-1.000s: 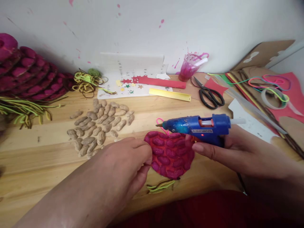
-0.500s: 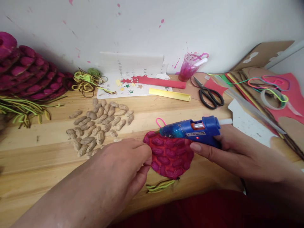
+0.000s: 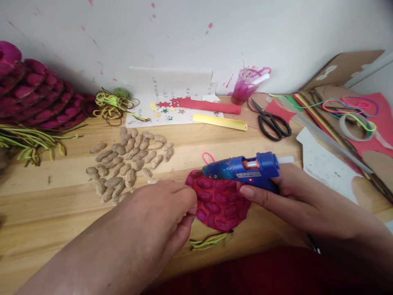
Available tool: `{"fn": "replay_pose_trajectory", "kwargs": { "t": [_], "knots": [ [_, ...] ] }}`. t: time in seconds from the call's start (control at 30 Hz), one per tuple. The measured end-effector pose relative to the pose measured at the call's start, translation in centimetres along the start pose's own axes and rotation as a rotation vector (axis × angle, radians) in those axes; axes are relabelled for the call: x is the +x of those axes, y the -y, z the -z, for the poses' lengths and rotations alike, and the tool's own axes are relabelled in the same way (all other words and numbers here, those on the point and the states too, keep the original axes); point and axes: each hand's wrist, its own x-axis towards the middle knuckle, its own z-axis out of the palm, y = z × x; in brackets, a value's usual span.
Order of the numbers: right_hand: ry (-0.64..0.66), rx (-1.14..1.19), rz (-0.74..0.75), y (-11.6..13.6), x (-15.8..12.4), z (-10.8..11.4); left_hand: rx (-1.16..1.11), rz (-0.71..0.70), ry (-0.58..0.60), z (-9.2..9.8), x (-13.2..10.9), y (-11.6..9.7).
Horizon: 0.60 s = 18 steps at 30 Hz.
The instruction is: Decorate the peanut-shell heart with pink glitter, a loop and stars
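The right hand [image 3: 303,205] grasps a blue hot glue gun [image 3: 241,170], a white glue stick jutting from its rear and a red light lit on its side. The nozzle is at the upper left edge of a magenta peanut-covered piece [image 3: 219,207] on the wooden tabletop [image 3: 61,196]; whether they touch, I cannot tell. The left hand [image 3: 159,213] has its fingers bunched at the piece's left edge, which they hide, so I cannot tell whether they pinch or only press it.

A pink cord loop [image 3: 208,153] lies beyond the piece, a yarn tassel [image 3: 210,241] on its near side. The gun covers part of the piece's top, and the left hand and forearm block the near edge of the loose peanuts [image 3: 130,177].

Farther back are a yellow strip [image 3: 219,122], a red strip [image 3: 215,107] with a jagged end, small stars, and black-handled scissors [image 3: 266,115], blades apart. Tangled yarn [image 3: 110,106] sits near a large magenta layered structure [image 3: 39,94].

By the wall, 1 clear plastic cup [image 3: 241,88] holds pink liquid and a white-handled tool [image 3: 260,79]. At right, neon cord crosses a tape roll [image 3: 344,130].
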Motion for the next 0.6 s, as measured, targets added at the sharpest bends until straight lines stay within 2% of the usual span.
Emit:
{"fn": "replay_pose_trajectory", "kwargs": {
  "t": [0.23, 0.5, 0.6],
  "knots": [
    [-0.008, 0.007, -0.039, 0.0, -0.1, 0.0, -0.015, -0.03, -0.018, -0.2, 0.0, 0.1],
    [-0.008, -0.035, -0.042, -0.2, -0.2, 0.1, -0.032, -0.051, 0.019, 0.2, 0.3, -0.3],
    [-0.04, -0.045, -0.032, 0.0, -0.1, 0.0, -0.106, 0.001, 0.0, 0.1, 0.8, -0.4]
  ]
}}
